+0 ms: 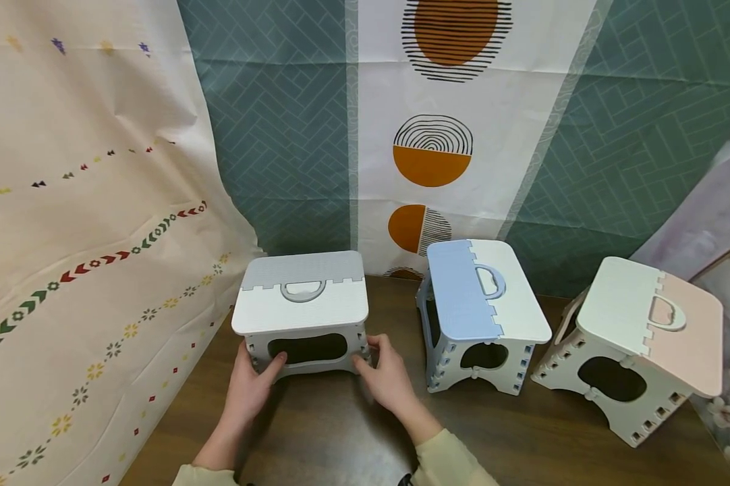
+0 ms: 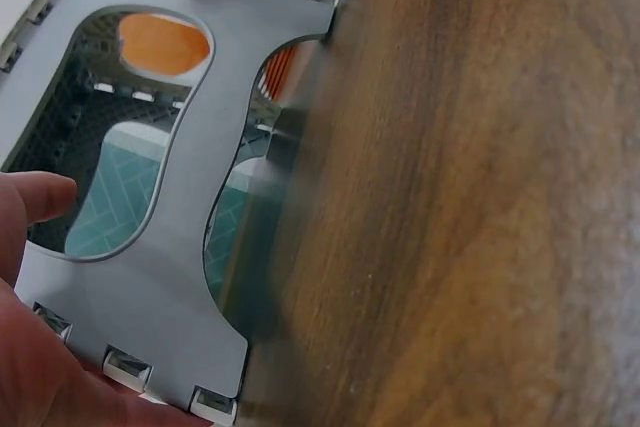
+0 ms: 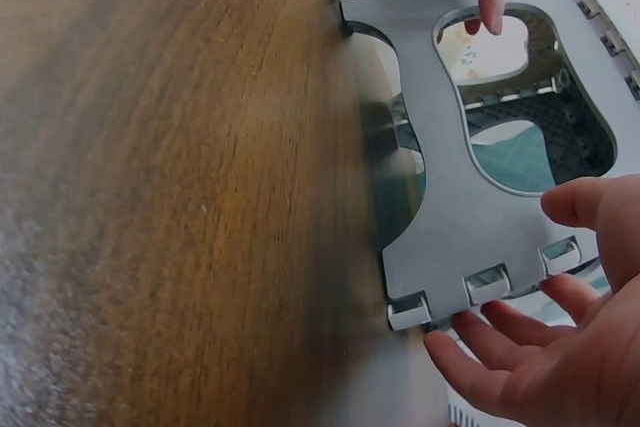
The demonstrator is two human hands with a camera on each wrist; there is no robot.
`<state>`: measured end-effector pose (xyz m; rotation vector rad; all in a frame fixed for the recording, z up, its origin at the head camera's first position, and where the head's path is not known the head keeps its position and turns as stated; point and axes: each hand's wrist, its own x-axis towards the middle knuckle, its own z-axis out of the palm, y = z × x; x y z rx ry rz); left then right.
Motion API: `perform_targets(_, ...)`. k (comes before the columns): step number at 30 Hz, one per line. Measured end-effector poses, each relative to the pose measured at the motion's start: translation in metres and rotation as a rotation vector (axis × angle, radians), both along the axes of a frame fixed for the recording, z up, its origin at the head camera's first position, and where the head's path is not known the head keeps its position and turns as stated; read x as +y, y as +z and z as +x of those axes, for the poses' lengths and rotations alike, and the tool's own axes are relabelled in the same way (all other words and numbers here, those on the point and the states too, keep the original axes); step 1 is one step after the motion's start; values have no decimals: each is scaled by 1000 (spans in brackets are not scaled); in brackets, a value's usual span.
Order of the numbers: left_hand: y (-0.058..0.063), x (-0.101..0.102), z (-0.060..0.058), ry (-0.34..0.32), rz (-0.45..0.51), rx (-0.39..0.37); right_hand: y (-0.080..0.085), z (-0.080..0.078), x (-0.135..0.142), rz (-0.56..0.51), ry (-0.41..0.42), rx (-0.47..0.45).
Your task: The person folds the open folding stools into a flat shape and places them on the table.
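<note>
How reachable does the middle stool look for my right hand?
Probably yes: nothing visible stands between the right hand and the middle stool, though that hand must first leave the leftmost stool.

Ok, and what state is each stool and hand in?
Gray-white stool: unfolded, upright, held between both hands
Blue-white stool: unfolded, upright, untouched
Pink-white stool: unfolded, upright, untouched
Left hand: holding the gray-white stool's left side
Right hand: holding that stool's right side
</note>
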<state>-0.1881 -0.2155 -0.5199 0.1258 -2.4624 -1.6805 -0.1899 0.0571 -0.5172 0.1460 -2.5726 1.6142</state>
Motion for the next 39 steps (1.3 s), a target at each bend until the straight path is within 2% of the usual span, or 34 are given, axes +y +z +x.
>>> perform_targets(8, 2, -1, -1, -12, 25, -14, -2, 6, 3, -21, 42, 5)
perform_targets(15, -1, -4, -3, 2, 1, -17, -6, 8, 3, 13, 63, 44)
perform_targets(26, -3, -8, -9, 28, -44, -30, -7, 14, 8, 12, 91, 46)
perform_targets(34, -3, -10, -13, 6, -38, -43, -10, 15, 11, 32, 101, 35)
perform_targets(39, -1, -9, -14, -1, -45, -37, -14, 16, 12, 76, 112, -9)
